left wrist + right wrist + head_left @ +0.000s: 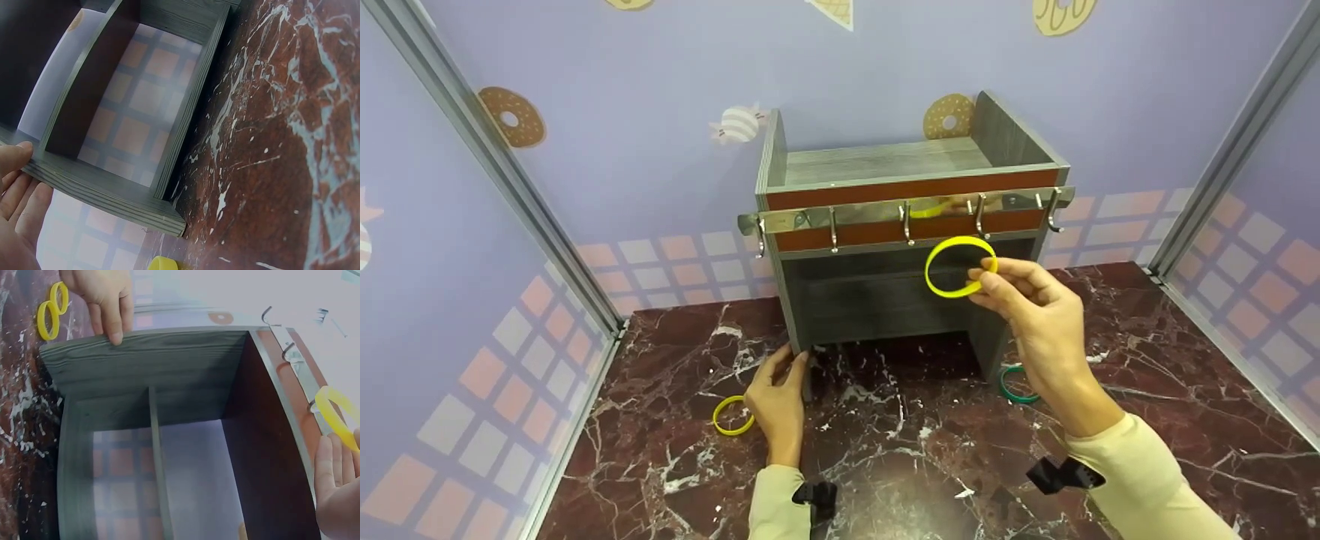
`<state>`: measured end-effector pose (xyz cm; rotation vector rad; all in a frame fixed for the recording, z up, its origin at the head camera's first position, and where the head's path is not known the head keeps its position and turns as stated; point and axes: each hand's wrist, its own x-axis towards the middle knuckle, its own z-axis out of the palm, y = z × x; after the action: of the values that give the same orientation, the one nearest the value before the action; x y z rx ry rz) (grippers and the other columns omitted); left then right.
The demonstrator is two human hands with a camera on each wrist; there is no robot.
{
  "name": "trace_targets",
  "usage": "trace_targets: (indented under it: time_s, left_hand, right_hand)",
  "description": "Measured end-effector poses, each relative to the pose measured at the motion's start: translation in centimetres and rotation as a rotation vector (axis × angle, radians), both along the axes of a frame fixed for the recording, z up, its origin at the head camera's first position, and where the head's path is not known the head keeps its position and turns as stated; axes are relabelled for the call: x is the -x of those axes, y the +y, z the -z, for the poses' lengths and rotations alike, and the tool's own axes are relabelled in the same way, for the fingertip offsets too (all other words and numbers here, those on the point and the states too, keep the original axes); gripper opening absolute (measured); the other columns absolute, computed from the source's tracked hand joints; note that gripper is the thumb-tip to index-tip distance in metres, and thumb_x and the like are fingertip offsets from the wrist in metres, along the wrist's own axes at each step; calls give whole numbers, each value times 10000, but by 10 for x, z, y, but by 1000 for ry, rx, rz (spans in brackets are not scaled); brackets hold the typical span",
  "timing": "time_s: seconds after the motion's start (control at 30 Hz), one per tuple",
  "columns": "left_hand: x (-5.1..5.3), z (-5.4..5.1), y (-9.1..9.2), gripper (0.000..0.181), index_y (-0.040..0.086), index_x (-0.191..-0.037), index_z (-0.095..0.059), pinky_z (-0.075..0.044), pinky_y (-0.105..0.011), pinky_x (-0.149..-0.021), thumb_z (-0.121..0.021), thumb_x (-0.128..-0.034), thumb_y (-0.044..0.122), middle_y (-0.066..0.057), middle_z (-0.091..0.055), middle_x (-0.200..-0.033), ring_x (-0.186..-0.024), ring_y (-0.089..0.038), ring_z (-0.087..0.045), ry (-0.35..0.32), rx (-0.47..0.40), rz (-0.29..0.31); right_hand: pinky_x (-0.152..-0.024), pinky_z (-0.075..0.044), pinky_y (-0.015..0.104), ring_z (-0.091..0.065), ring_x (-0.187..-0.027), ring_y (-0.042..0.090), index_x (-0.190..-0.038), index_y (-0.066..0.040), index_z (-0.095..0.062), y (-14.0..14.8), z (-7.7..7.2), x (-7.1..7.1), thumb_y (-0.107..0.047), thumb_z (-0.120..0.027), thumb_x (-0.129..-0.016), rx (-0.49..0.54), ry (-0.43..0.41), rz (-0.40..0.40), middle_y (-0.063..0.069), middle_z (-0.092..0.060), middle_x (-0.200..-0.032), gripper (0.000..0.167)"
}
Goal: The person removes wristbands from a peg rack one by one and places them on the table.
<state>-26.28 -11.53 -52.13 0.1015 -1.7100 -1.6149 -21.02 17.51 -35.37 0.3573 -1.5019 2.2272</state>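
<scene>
My right hand pinches a yellow silicone wristband between thumb and fingers, raised in front of the shelf unit and apart from its hooks. The grey wooden shelf unit stands upright on the table. Along its front runs a metal hook rail with several hooks, none with a band on it. My left hand grips the front edge of the unit's left side panel low down, thumb inside and fingers outside. Another yellow wristband lies on the table beside that hand.
A green wristband lies by the unit's right leg, partly hidden by my right wrist. Two yellow ring shapes show beyond my left hand in the right wrist view. The dark red marble-patterned table is bounded by printed walls.
</scene>
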Motion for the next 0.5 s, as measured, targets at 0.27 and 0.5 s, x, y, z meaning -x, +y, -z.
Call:
trace_targets:
  time_s: [0.27, 0.5]
  left_hand:
    - [0, 0, 0, 223, -15, -1052, -824, -640, -284, -765, -900, -845, 13, -154, -786, -948, -873, -333, -772, 16, -10, 3]
    - [0, -1, 2, 245, -42, -1058, -813, -590, -158, -724, -897, -829, -25, -218, -777, -969, -865, -385, -771, 12, -11, -10]
  right_hand:
    - [-903, -627, 389, -756, -1027, 296, -1132, 121, -709, 17, 18, -7, 85, -698, -990, -16, -70, 32, 207, -764, -1075, 147]
    - [-885, -629, 388, -767, -998, 279, -1167, 180, -668, 37, 38, -10, 89, -705, -983, -11, -119, 69, 217, -768, -1071, 208]
